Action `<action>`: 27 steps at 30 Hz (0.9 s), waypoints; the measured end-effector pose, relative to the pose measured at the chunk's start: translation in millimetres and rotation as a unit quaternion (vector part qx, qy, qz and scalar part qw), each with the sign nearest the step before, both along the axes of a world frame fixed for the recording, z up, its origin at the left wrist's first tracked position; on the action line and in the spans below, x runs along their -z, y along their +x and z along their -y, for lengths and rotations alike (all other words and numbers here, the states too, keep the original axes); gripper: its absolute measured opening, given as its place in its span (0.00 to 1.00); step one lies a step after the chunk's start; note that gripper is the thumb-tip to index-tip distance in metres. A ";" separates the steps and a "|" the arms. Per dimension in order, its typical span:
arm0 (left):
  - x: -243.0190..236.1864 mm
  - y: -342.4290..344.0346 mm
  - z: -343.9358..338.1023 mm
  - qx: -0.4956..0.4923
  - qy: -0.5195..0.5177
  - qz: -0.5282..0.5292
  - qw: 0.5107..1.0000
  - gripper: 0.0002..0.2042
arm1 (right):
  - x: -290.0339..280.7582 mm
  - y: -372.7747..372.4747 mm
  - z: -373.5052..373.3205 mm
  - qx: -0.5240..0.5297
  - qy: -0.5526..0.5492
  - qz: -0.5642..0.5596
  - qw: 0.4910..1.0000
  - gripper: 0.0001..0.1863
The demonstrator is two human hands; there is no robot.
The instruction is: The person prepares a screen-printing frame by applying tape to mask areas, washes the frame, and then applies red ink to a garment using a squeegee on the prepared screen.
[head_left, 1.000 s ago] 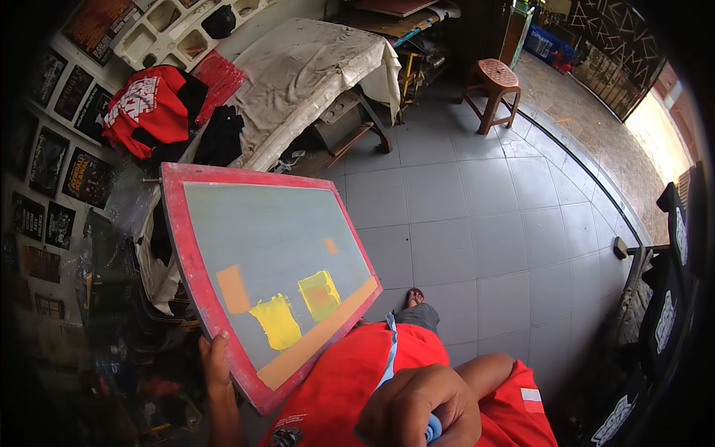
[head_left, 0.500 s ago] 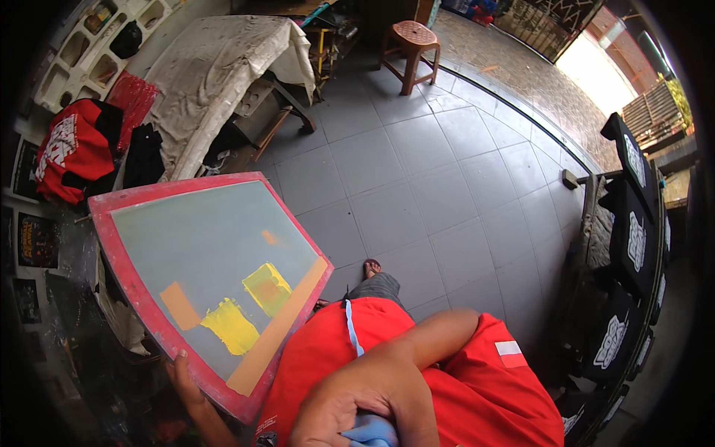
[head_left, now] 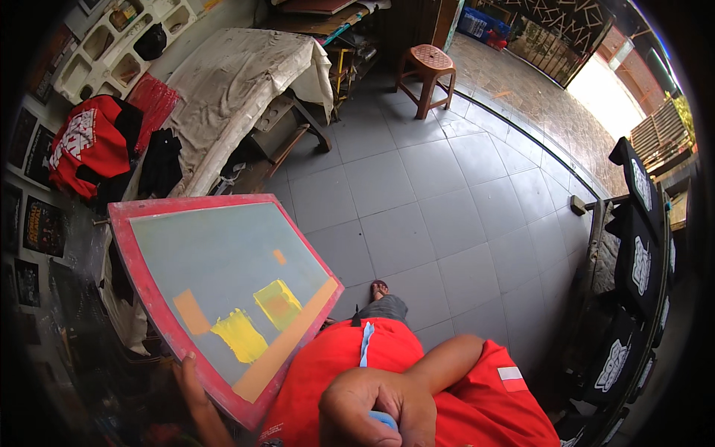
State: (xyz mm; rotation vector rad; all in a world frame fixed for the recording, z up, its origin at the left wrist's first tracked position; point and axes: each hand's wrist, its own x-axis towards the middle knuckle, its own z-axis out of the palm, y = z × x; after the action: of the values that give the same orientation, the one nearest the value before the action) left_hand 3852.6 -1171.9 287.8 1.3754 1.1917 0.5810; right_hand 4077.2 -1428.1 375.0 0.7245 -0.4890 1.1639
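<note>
Spreading across your view, the grey tiled floor carries, toward the upper left, a long surface draped in an off-white wrinkled cloth. Nearer you, the flat rectangular red-bordered frame with its grey-green panel hangs at a tilt to the left of your red short-sleeved shirt. Its longer axis appears to slant from the upper left down toward your lap, and its lower corner is nearest you. Your left hand is clearly the closer one: it grips the frame's lower left edge, thumb over the border, the other fingers mostly hidden. From those fingers, the panel lies up and to the right. Your right hand, well apart from the frame, is curled before your chest around a light blue, soft-looking bundle; you cannot tell its full shape. On the panel sit a long tan strip along the near edge and two yellow patches; no writing shows there. Bold white lettering marks the black flat pieces at your right and the red-and-black garment at far left, while your shirt's tiny pale print is too small to read.
</note>
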 end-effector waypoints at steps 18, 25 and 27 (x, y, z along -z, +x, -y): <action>-1.2 -2.4 14.0 -0.037 -0.002 0.013 0.999 0.17 | 335.5 38.5 -101.0 0.149 -0.614 0.443 0.636 0.09; -0.6 -3.0 12.5 -0.054 -0.012 0.005 0.998 0.19 | 367.1 10.1 -126.2 0.147 -0.641 0.378 0.652 0.09; -0.8 -4.9 11.7 -0.051 -0.013 0.000 0.999 0.20 | 376.8 12.9 -125.9 0.146 -0.637 0.403 0.641 0.09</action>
State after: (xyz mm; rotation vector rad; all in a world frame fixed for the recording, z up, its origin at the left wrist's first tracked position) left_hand 3847.7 -1183.6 288.6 1.2977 1.2713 0.6346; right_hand 4090.1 -1302.2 -1.8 -1.1466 -0.3447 1.1414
